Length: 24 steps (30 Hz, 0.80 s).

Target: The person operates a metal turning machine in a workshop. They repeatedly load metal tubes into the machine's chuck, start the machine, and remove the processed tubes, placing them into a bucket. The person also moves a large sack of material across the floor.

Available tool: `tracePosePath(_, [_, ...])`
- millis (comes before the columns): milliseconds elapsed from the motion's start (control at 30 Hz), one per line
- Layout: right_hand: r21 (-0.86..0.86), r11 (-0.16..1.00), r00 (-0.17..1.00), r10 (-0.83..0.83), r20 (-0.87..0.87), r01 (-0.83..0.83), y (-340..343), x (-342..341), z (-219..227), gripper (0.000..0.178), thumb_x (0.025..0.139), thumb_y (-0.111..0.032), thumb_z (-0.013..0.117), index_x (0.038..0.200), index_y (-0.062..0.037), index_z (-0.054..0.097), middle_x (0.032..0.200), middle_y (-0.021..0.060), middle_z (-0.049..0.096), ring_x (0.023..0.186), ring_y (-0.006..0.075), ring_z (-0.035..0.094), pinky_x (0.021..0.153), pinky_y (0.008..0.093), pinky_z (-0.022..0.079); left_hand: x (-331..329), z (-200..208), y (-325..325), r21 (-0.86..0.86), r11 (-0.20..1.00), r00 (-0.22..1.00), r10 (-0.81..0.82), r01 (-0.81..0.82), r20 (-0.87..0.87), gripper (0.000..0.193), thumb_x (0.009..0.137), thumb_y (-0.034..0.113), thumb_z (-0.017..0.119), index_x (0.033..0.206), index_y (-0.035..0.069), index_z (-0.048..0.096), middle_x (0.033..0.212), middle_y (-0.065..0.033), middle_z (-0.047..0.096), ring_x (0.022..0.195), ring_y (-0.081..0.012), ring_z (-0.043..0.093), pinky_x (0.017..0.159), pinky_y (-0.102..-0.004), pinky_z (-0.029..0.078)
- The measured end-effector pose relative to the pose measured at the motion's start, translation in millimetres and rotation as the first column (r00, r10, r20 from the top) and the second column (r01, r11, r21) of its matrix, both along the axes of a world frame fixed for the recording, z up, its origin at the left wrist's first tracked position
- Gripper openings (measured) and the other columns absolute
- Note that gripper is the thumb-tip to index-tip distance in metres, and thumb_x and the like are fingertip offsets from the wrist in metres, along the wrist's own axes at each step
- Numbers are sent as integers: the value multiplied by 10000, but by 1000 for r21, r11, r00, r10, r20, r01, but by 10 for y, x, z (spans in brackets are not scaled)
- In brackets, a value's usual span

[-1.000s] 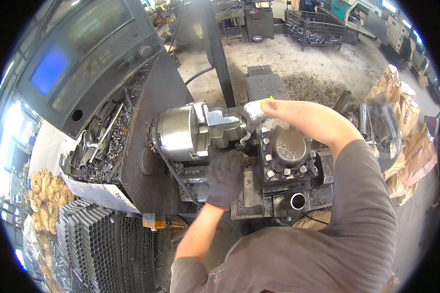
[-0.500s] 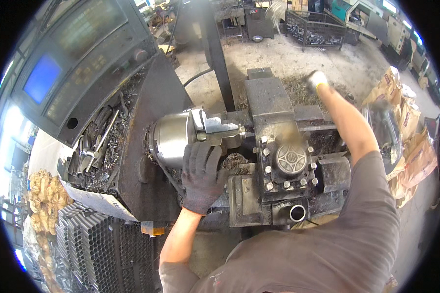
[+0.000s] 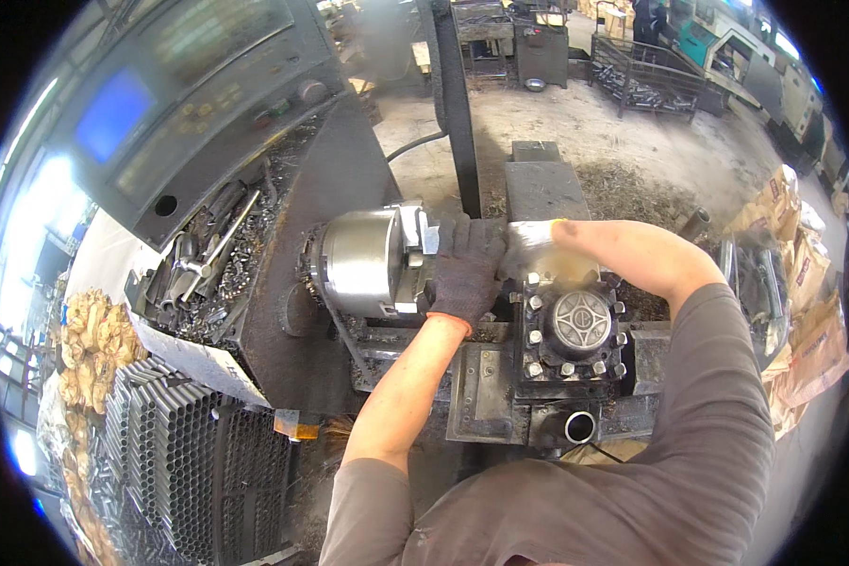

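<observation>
The lathe's round steel chuck (image 3: 360,264) faces right, its stepped jaws (image 3: 413,247) partly covered. My left hand (image 3: 467,269), in a dark glove with an orange cuff, is closed just right of the jaws. What lies inside its fingers is hidden. Against it from the right comes my right hand (image 3: 532,240), in a white glove with a darker, dirty front; its fingers are blurred and mostly hidden. Below and right of the hands sits the bolted square tool post (image 3: 575,325) with a round star-patterned cap. A hollow bar end (image 3: 579,426) points out beneath it.
Metal chips and a T-handled wrench (image 3: 198,268) fill the tray at left. Stacked steel tubes (image 3: 165,453) stand at lower left. A control panel with a blue screen (image 3: 113,115) rises behind. Paper sacks (image 3: 802,255) stand at right, a wire bin (image 3: 646,80) at the back.
My right hand has swung in from the far right to meet the left. My left hand has moved from the chuck's face to the right of the jaws and closed. The view has shifted slightly.
</observation>
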State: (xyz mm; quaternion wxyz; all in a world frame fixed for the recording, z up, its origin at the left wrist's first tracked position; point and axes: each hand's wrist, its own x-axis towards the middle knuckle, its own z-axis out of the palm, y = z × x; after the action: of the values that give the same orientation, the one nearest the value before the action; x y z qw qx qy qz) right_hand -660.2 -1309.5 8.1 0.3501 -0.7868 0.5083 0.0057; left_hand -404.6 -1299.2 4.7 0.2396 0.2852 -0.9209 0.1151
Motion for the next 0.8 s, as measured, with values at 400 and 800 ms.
tracePosePath(400, [-37, 998, 994, -50, -96, 46, 70, -283, -425, 342, 941, -346, 733, 1030, -17, 763, 870, 142, 758, 765, 250, 688, 706, 441, 546, -12, 53, 43, 90, 990, 985, 95, -109, 145, 619, 847, 360, 757, 1434, 237, 600, 1474, -139, 564, 1465, -370, 454, 1248, -528, 312])
tracePosePath(800, [-174, -261, -206, -937, 282, 950, 5408, -320, -369, 325, 823, -191, 749, 1106, -36, 717, 740, 52, 696, 636, 139, 662, 584, 331, 544, 792, -184, 981, 612, 744, 945, -83, 270, -316, 152, 918, 158, 721, 998, 28, 727, 1035, -145, 726, 948, -348, 686, 889, -483, 517])
